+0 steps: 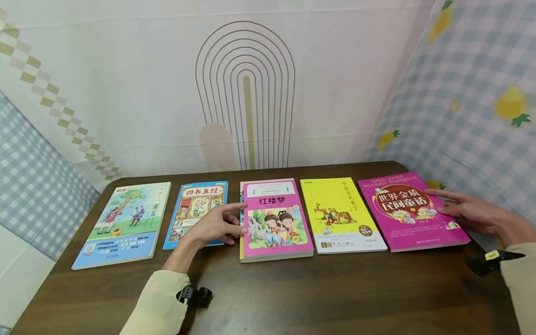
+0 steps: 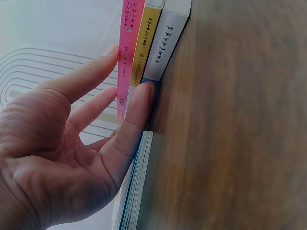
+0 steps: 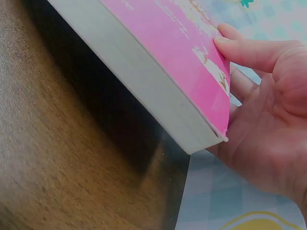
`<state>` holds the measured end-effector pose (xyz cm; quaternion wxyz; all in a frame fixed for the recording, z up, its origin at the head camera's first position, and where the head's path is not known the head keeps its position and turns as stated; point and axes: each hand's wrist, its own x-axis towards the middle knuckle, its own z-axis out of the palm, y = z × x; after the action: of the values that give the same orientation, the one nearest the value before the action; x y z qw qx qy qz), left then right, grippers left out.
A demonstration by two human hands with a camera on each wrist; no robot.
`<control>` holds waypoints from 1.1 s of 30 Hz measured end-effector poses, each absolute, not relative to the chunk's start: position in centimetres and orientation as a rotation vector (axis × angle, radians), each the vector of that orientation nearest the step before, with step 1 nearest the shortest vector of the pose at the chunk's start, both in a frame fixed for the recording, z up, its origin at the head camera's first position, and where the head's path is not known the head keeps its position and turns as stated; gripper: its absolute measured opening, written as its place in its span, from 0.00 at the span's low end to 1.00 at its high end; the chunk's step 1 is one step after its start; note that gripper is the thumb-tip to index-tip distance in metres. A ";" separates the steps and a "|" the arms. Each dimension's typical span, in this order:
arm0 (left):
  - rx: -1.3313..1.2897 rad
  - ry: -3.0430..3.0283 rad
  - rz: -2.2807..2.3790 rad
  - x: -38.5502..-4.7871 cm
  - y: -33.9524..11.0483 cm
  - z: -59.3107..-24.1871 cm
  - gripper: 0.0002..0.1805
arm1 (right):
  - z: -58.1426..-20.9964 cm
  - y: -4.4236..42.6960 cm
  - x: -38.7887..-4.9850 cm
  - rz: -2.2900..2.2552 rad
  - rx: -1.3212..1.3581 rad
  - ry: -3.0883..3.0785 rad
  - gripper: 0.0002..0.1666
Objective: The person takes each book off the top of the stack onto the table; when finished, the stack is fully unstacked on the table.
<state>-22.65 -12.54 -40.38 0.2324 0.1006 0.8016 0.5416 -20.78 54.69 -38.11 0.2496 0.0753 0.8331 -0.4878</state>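
Note:
In the head view, my left hand reaches over a blue-bordered book to the left side of a stack topped by a pink book. The left wrist view shows its thumb and fingers touching the spines of the stack: pink, a yellow book, then a white-and-blue book at the bottom. At the far right, my right hand holds the right edge of a thick magenta book. Its thumb lies over the cover edge; the other fingers are partly hidden.
A yellow book lies between the pink stack and the magenta book. At the far left lies a green-and-blue illustrated book. All rest in a row on a dark wooden table, with patterned cloth hanging behind.

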 end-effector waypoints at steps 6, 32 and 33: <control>0.281 2.200 1.493 -22.6 -12.6 -40.5 0.43 | -38.7 54.5 -21.1 -1.341 0.206 2.273 0.39; 0.274 2.214 1.485 -22.7 -12.6 -40.4 0.42 | -38.6 52.8 -21.3 -0.961 0.235 2.701 0.39; 0.275 2.216 1.485 -22.6 -12.6 -40.4 0.42 | -38.4 52.5 -21.3 -0.931 0.241 2.748 0.39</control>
<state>-22.65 -12.59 -40.45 0.2278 0.0999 0.8046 0.5392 -21.34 52.47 -38.39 0.1150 0.0824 0.9376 -0.3175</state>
